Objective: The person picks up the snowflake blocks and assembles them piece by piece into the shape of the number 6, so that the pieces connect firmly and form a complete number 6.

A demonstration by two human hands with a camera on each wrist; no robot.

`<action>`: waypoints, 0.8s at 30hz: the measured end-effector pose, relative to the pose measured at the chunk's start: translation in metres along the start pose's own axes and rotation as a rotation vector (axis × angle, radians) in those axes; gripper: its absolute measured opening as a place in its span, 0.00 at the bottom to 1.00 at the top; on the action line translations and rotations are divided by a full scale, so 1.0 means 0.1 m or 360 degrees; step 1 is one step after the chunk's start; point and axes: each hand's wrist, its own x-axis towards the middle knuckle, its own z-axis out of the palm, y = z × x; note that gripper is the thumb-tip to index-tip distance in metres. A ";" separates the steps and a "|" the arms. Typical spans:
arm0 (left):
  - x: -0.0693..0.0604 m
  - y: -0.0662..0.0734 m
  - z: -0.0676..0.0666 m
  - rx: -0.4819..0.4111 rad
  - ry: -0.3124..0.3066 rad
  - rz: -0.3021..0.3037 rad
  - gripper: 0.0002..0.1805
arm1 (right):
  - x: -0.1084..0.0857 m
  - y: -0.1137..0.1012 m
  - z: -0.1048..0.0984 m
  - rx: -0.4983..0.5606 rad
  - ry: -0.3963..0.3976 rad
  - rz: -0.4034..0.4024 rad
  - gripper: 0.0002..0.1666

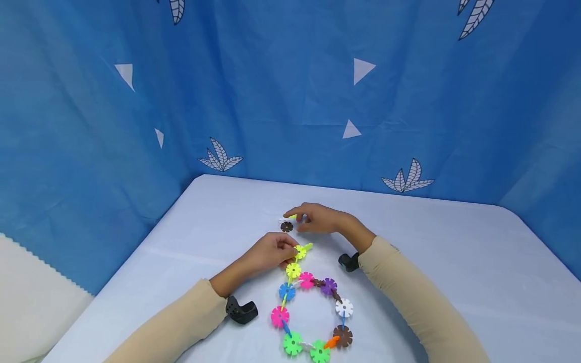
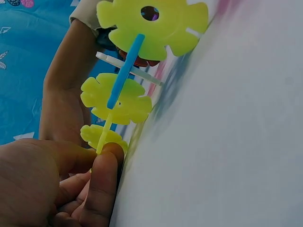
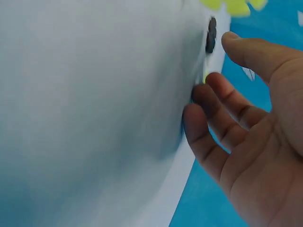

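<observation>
Notched plastic snowflake discs are joined in a ring with a short tail on the white table; a pink disc [image 1: 280,316] sits on its left side. My left hand [image 1: 271,250] pinches the yellow end piece of the tail between thumb and finger, and in the left wrist view more yellow discs [image 2: 116,99] rise beyond the fingertips. Farther back, my right hand [image 1: 318,218] hovers over a few loose discs, fingers spread and loosely bent. A brown loose disc [image 1: 287,227] lies just left of its thumb. Whether its fingertips touch a piece cannot be told.
The white tabletop [image 1: 454,252] runs back to a blue patterned curtain [image 1: 290,101]. Each wrist wears a black strap device, the left one [image 1: 241,310] near the ring's left side and the right one [image 1: 348,262] beyond its upper right.
</observation>
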 end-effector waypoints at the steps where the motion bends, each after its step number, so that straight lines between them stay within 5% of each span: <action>1: 0.00 -0.01 0.00 -0.0007 -0.0004 0.0007 0.06 | 0.03 -0.02 0.02 -0.0046 -0.0033 -0.0003 0.27; 9: 0.02 -0.04 0.01 -0.0027 -0.0005 -0.0025 0.06 | -0.04 -0.03 0.06 -0.0188 -0.0030 0.0146 0.16; 24: 0.05 0.00 0.01 -0.0042 0.0003 -0.0064 0.05 | -0.80 0.27 -0.09 0.0092 0.0082 0.0489 0.15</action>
